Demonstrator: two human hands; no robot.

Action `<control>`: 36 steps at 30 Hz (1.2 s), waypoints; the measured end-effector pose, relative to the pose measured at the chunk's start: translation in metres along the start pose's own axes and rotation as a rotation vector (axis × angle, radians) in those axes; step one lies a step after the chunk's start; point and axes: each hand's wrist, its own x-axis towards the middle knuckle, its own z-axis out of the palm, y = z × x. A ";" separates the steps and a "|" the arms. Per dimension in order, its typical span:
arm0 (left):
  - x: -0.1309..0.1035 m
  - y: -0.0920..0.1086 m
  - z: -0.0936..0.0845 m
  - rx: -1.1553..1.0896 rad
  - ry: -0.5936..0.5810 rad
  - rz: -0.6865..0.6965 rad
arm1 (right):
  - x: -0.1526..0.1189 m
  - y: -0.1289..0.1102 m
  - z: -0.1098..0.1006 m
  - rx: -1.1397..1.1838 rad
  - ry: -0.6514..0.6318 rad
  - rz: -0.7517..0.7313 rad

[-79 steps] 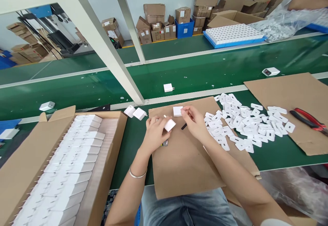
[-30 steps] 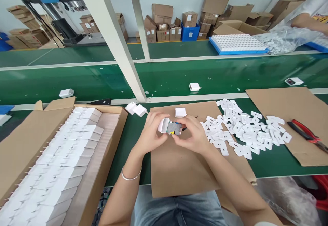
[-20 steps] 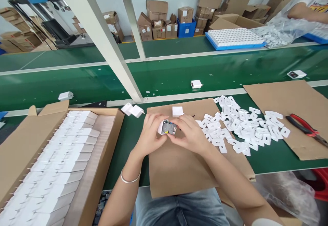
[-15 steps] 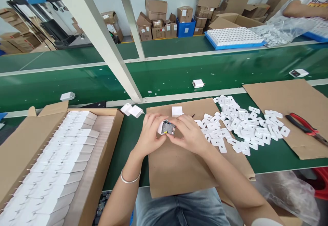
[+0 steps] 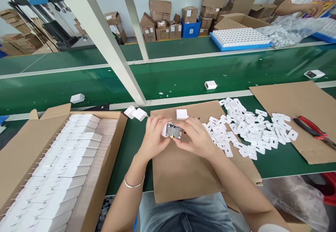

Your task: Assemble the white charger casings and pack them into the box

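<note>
Over the cardboard sheet (image 5: 183,176), my left hand (image 5: 154,135) is closed around a white charger housing (image 5: 164,129). A grey-coated circuit board (image 5: 173,131) sticks out of the housing's open right end, with a metal USB port at its far right. The fingers of my right hand (image 5: 195,137) pinch that board near the port. Just beyond my hands lies a white charger block (image 5: 182,114). Loose white cover plates (image 5: 246,127) are heaped to the right of my right hand.
An open carton (image 5: 119,130) with rows of white chargers (image 5: 60,169) stands on the left. Two chargers (image 5: 135,113) lie beside it. Red-handled pliers (image 5: 315,130) rest on the right cardboard. White chargers (image 5: 210,85) sit on the green belt (image 5: 173,77). A co-worker's arm (image 5: 296,8) is across, at upper right.
The grey circuit board shows further out of the housing, with my right fingers slightly farther right. Chargers on the belt have shifted right. The co-worker's hand has come into view.
</note>
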 end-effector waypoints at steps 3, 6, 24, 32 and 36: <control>0.000 0.000 0.001 -0.008 -0.007 0.007 | -0.001 0.001 0.000 -0.001 -0.013 -0.025; -0.001 0.000 0.001 -0.014 -0.010 0.009 | -0.001 0.002 0.002 -0.001 -0.016 -0.029; 0.000 0.001 0.002 0.002 -0.027 -0.009 | -0.002 0.001 0.000 -0.016 -0.054 0.015; 0.000 0.002 0.001 -0.017 -0.077 -0.031 | -0.001 0.003 0.000 0.008 -0.056 0.048; 0.000 0.004 0.001 -0.043 -0.118 -0.063 | -0.002 0.004 0.000 0.029 -0.069 0.079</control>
